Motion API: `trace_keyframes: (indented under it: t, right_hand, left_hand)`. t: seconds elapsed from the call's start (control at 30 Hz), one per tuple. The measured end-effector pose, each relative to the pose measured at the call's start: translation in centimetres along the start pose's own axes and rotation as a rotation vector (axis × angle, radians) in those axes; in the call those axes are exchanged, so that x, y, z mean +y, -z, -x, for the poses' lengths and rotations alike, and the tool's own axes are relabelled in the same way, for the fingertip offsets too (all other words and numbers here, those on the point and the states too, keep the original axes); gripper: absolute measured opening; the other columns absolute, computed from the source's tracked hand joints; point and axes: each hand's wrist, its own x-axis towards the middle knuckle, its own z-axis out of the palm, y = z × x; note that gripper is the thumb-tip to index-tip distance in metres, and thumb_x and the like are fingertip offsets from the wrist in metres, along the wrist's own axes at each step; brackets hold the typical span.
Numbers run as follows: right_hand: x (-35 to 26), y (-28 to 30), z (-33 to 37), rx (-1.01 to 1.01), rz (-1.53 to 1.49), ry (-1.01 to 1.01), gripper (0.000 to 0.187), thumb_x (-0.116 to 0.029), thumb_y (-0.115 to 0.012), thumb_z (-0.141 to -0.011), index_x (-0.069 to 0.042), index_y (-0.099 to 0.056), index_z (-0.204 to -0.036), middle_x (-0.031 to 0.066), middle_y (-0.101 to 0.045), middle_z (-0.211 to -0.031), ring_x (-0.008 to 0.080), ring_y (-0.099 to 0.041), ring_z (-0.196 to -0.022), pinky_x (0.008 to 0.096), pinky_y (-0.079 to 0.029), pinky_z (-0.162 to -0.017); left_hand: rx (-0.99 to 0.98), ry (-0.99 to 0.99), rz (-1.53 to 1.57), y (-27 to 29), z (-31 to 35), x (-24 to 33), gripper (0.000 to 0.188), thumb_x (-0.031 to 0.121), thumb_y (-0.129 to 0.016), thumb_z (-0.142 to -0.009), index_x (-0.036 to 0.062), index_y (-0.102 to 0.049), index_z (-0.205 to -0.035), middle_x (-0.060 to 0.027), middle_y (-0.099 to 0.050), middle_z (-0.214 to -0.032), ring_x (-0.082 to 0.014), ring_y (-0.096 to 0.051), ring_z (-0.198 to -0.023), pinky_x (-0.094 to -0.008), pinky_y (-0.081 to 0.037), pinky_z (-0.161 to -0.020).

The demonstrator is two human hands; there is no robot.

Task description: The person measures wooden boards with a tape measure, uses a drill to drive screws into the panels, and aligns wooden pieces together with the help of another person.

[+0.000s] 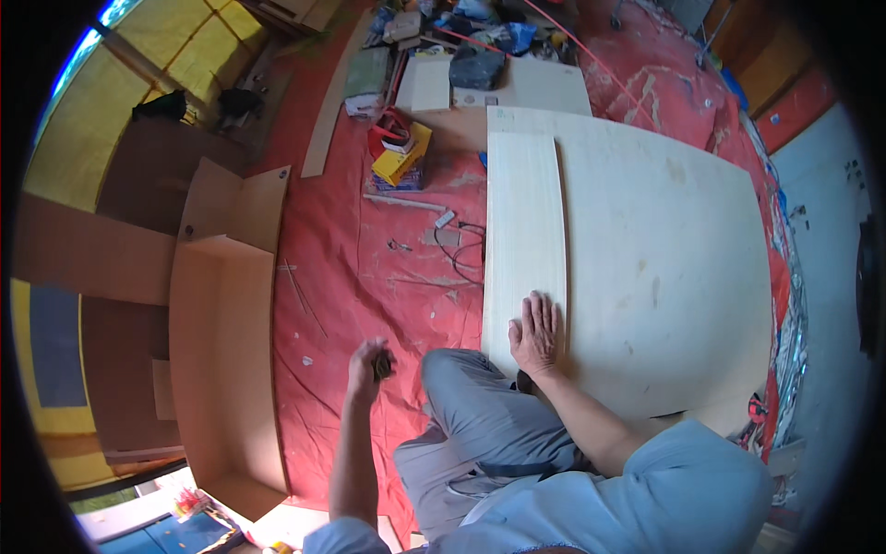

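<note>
My left hand is raised over the red floor sheet, its fingers closed round a small dark rounded object. That object is partly covered by the hand, and its kind cannot be made out. On a long narrow pale board my right hand rests flat, fingers stretched out. The narrow board lies along the left edge of a large pale plywood panel. My bent knee is beside the near end of the narrow board.
An open wooden cabinet carcass lies at left. Between it and the panel, the red floor sheet carries a black cable, a pale stick and a yellow box. Boards, a dark bag and clutter fill the far side.
</note>
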Motion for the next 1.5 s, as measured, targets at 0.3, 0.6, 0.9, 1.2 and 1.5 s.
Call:
trace_keyframes:
  t: [0.3,0.6,0.9,1.2,1.5]
  right_hand:
    - [-0.3,1.0,-0.4,0.035,-0.081,-0.071,0.060,-0.032,-0.060,-0.097,0.002,-0.052,-0.146,0.0213,-0.046,-0.160,0.0408,-0.037,-0.154,0.0583,-0.022,-0.129]
    - [-0.9,0.4,-0.5,0.001,-0.005,-0.079,0.061,-0.032,-0.061,-0.095,-0.001,-0.051,-0.147,0.0181,-0.047,-0.160,0.0379,-0.037,-0.154,0.0548,-0.022,-0.131]
    - [-1.3,0.5,-0.3,-0.022,0.012,-0.110,0.061,-0.030,-0.062,-0.097,-0.002,-0.049,-0.149,0.0168,-0.043,-0.164,0.0367,-0.034,-0.156,0.0534,-0.019,-0.131]
    - [-1.4,1.1,-0.5,-0.020,0.004,-0.104,0.062,-0.030,-0.061,-0.097,0.000,-0.048,-0.149,0.0181,-0.044,-0.163,0.0379,-0.033,-0.156,0.0555,-0.020,-0.131]
    - [-1.1,1.0,-1.7,-0.150,0.101,-0.134,0.064,-0.031,-0.063,-0.094,0.001,-0.048,-0.147,0.0203,-0.045,-0.160,0.0441,-0.034,-0.153,0.0555,-0.023,-0.130]
  left_hand:
    - [-0.154,0.013,-0.284,-11.5,-17.8,6.6,0.019,0.025,-0.064,-0.100,0.0129,-0.067,-0.113,-0.0046,-0.067,-0.081,-0.0196,-0.068,-0.068,-0.0362,-0.057,-0.055]
    - [-0.024,-0.111,-0.642,-5.2,-13.2,-11.7,0.029,0.029,-0.066,-0.091,0.0005,-0.072,-0.090,-0.0100,-0.070,-0.076,-0.0189,-0.064,-0.061,-0.0376,-0.053,-0.059]
    - [0.083,0.760,-0.516,26.6,-0.5,-11.2,0.016,0.017,-0.063,-0.096,0.0090,-0.064,-0.083,-0.0049,-0.058,-0.065,-0.0182,-0.057,-0.049,-0.0343,-0.047,-0.042]
    - [0.163,0.752,-0.604,31.5,7.4,-3.8,0.021,0.026,-0.067,-0.098,0.0082,-0.072,-0.107,-0.0069,-0.071,-0.088,-0.0250,-0.069,-0.073,-0.0392,-0.059,-0.064]
    - [-0.011,0.448,-0.717,26.2,-5.8,6.1,0.030,0.028,-0.066,-0.103,0.0021,-0.072,-0.118,-0.0035,-0.072,-0.099,-0.0179,-0.065,-0.088,-0.0345,-0.055,-0.077]
